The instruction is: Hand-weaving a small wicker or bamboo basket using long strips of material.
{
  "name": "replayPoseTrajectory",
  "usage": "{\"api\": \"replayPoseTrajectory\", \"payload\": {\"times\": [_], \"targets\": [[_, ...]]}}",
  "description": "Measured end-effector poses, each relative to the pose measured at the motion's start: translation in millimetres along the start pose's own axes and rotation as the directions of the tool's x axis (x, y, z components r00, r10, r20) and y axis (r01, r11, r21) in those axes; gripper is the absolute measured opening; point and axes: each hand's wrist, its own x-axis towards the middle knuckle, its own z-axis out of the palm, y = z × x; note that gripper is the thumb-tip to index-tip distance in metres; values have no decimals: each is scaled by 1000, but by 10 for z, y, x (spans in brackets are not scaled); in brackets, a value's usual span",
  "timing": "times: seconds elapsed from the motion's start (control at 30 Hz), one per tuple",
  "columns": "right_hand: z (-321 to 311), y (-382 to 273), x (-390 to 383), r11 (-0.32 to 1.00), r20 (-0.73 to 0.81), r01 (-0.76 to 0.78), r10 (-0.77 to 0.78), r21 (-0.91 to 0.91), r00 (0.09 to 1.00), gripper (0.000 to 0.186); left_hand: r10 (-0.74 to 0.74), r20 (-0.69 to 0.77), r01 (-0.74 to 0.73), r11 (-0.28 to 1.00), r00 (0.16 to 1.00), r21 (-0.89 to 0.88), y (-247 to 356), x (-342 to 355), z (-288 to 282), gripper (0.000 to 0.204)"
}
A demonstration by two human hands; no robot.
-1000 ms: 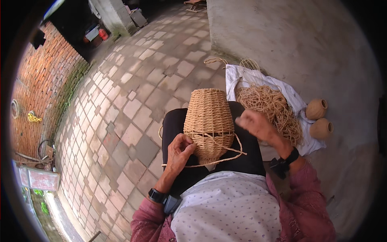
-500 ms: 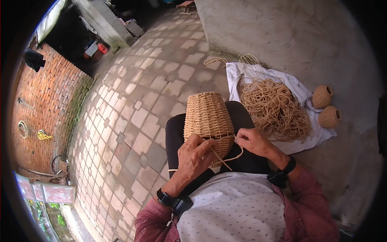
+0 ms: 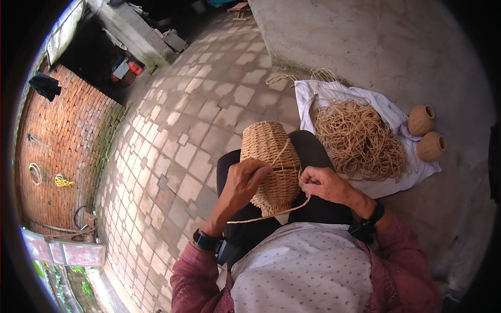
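A tan woven basket (image 3: 269, 143) lies across my lap, its narrow end toward me and a dark band round its middle. My left hand (image 3: 242, 180) is closed against the basket's left side, thumb and forefinger close together near the dark band. What its hidden fingers grip is unclear. At the right side, my right hand (image 3: 324, 183) pinches a twisted cord (image 3: 271, 218) close to the weave. The cord's tail hangs below that hand and runs left past the basket's narrow end. A thin strand stands out diagonally over the upper weave.
To the right, a tangled heap of tan cord (image 3: 360, 138) lies on a white sack (image 3: 415, 166). Two small round woven pots (image 3: 420, 120) sit at its right edge, beside a concrete wall (image 3: 376, 41). Paving stones (image 3: 185, 155) spread left toward a brick wall (image 3: 65, 141).
My left hand has moved up and left off the crossing cord in front of the basket. The cord's loop at my right hand has dropped into a hanging tail.
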Motion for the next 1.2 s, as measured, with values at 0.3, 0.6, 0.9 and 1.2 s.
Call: {"api": "replayPoseTrajectory", "payload": {"times": [0.3, 0.6, 0.9, 1.2], "targets": [[-154, -137, -83, 931, -41, -113, 135, 348, 990, 17, -32, 269, -1, 992, 963, 124, 27, 513, -92, 19], [-203, -118, -188, 922, 10, -51, 51, 383, 999, 14, -98, 346, 122, 991, 933, -48, -44, 663, -75, 20], [-137, -248, -174, 922, 53, 168, -199, 347, 979, 12, -216, 479, 347, 916, 851, -202, -3, 468, -219, 18], [-258, -215, -403, 954, 122, 138, -176, 267, 977, 14, -217, 410, 420, 750, 886, -512, -244, 282, -243, 13]]}}
